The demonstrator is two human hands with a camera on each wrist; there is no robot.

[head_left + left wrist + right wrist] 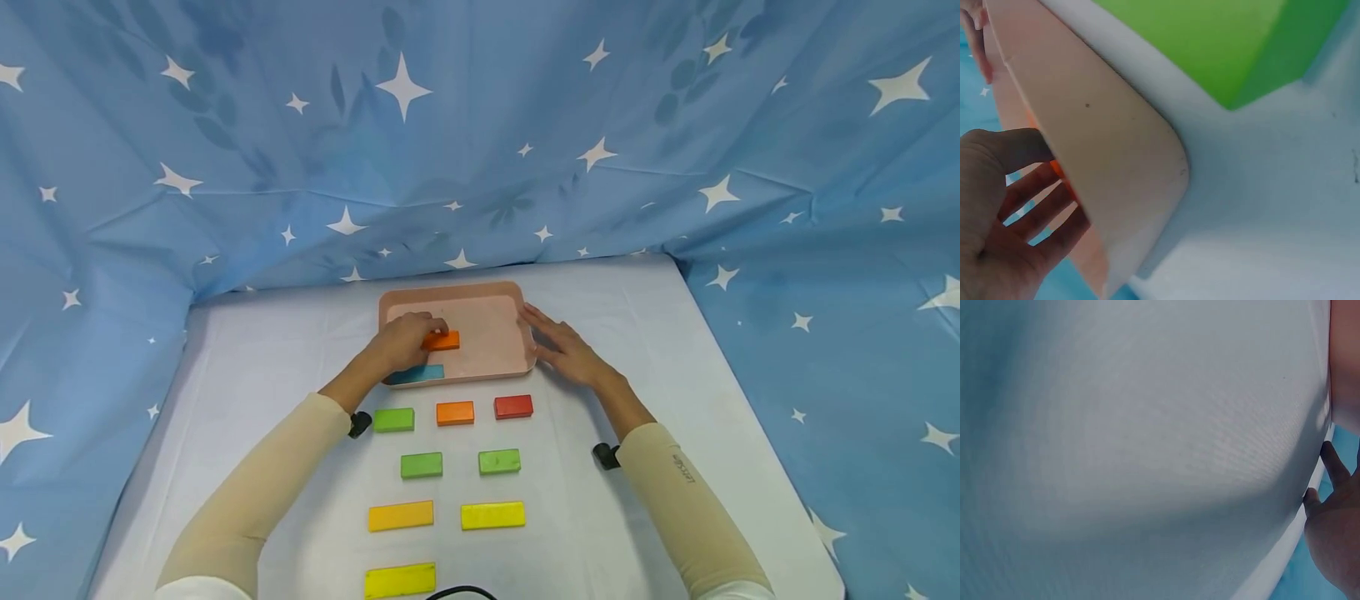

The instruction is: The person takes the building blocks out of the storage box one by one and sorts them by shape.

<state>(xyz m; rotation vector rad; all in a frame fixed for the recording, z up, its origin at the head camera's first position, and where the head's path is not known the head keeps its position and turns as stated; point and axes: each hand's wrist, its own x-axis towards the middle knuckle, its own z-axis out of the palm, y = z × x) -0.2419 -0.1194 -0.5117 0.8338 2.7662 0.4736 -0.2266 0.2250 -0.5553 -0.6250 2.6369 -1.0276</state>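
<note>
A shallow pink tray (pixel 487 292) lies at the back of the table. Inside it, my left hand (pixel 405 340) holds an orange block (pixel 444 341) with thumb and fingers. A blue block (pixel 420 374) lies along the tray's near left side, partly covered by that hand. In the left wrist view, the tray wall (pixel 1104 137) hides the fingertips and most of the orange block (pixel 1060 172). My right hand (pixel 566 346) rests against the tray's right rim, its fingers extended. In the right wrist view only part of this hand (pixel 1338 525) shows, beside the table edge.
In front of the tray, several blocks lie in rows: a green block (pixel 393 420), an orange one (pixel 455 413), a red one (pixel 513 407), then more green and yellow ones (pixel 492 515). A black cable (pixel 461 590) curves in at the bottom. Blue star-patterned cloth (pixel 480 150) surrounds the table.
</note>
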